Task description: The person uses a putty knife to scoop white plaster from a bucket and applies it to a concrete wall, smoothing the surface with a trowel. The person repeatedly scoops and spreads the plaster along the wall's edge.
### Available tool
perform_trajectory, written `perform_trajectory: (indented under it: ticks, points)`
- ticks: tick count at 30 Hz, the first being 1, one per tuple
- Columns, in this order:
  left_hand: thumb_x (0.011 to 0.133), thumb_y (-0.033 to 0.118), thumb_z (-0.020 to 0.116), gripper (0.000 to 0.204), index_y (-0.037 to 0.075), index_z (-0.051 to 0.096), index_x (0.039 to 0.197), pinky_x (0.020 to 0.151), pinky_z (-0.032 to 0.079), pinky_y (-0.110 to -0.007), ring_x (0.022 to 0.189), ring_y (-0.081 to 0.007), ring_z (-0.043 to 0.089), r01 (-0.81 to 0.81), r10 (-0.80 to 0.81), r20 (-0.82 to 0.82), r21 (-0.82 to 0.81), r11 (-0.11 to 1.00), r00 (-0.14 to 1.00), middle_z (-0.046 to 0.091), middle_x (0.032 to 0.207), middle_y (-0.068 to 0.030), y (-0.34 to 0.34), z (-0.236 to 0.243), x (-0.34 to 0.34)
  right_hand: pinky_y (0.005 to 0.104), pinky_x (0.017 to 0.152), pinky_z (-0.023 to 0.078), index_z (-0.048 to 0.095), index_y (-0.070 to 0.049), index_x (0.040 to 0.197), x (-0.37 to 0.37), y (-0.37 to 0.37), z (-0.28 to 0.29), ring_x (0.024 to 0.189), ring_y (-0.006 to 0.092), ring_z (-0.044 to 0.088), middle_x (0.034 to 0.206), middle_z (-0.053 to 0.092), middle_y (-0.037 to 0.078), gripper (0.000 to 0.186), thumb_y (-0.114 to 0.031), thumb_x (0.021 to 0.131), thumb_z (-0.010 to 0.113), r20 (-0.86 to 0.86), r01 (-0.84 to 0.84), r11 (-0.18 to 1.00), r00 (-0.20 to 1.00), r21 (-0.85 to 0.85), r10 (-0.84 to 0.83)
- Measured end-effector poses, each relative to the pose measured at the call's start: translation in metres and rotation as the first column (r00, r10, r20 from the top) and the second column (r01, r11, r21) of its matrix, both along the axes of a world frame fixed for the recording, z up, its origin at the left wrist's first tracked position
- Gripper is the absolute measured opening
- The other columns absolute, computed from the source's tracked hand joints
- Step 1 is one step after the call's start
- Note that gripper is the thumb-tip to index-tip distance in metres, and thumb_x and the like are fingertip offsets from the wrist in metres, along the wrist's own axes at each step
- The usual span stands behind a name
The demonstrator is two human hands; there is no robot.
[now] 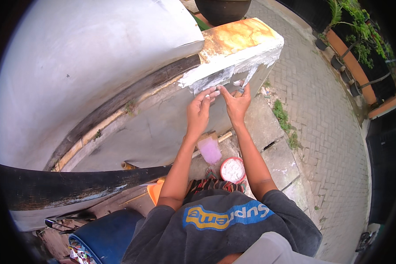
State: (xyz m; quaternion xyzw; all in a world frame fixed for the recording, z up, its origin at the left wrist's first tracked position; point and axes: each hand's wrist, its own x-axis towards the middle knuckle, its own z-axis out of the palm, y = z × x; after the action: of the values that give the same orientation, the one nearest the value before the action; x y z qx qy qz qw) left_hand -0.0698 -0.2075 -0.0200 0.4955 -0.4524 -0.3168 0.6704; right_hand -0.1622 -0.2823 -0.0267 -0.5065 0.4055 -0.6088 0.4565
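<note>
My right hand (236, 103) is closed around a putty knife (246, 82) with a white-smeared blade, held at the wall's face just under the top edge. My left hand (199, 110) is beside it, fingers curled and whitened at the tips; what they hold, if anything, is too small to make out. Both hands are at a dark, partly white-smeared patch (215, 79) on the grey wall (149, 127). Thick white paste (262, 50) coats the edge below the rusty-stained wall top (235, 33). A red-rimmed bucket of white paste (232, 170) stands below between my arms.
A pink-topped board (209, 148) lies by the wall's foot. A dark rail (83, 180) crosses at lower left above a blue barrel (105, 233). The curved white wall (92, 57) rises left. A paved lane (321, 119) runs along the right, with potted plants (356, 90) beyond.
</note>
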Motion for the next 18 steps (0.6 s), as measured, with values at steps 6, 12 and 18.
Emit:
perform_trajectory:
  ticks: [6, 12, 18]
  points:
    - [0.098, 0.01, 0.04, 0.031, -0.005, 0.057, 0.119, 0.093, 0.046, -0.031, 0.1, -0.0181, 0.062, -0.066, 0.066, -0.009, 0.056, 0.996, 0.998, 0.066, 0.108, -0.0143, -0.002, 0.004, -0.004, 0.0231, 0.052, 0.041, 0.052, 0.002, 0.098, -0.005, -0.009, 0.004, 0.063, 0.0052, 0.048, 0.081, 0.06, 0.005, 0.049, -0.014, 0.066, 0.086, -0.058, -0.003, 0.996, 0.998, -0.086, -0.002]
    - [0.097, 0.009, 0.043, 0.03, -0.005, 0.06, 0.117, 0.092, 0.046, -0.029, 0.098, -0.0172, 0.063, -0.001, 0.001, 0.004, 0.106, 0.994, 1.0, 0.067, 0.104, -0.0143, -0.008, 0.012, 0.0, 0.0311, 0.064, 0.047, 0.04, 0.003, 0.118, -0.013, -0.01, 0.015, 0.072, 0.0171, 0.056, 0.09, 0.06, 0.015, 0.071, -0.02, 0.069, 0.085, -0.287, 0.059, 0.953, 0.946, -0.297, -0.148]
    - [0.095, 0.005, 0.049, 0.026, -0.008, 0.059, 0.115, 0.092, 0.047, -0.029, 0.103, -0.0171, 0.062, -0.054, 0.055, -0.071, 0.013, 0.998, 0.996, 0.066, 0.107, -0.0154, -0.014, 0.005, -0.006, 0.032, 0.066, 0.045, 0.035, -0.004, 0.134, -0.082, 0.005, 0.073, 0.072, 0.0157, 0.053, 0.103, 0.056, 0.017, 0.05, -0.012, 0.091, 0.058, -0.471, -0.272, 0.96, 0.857, -0.068, 0.209]
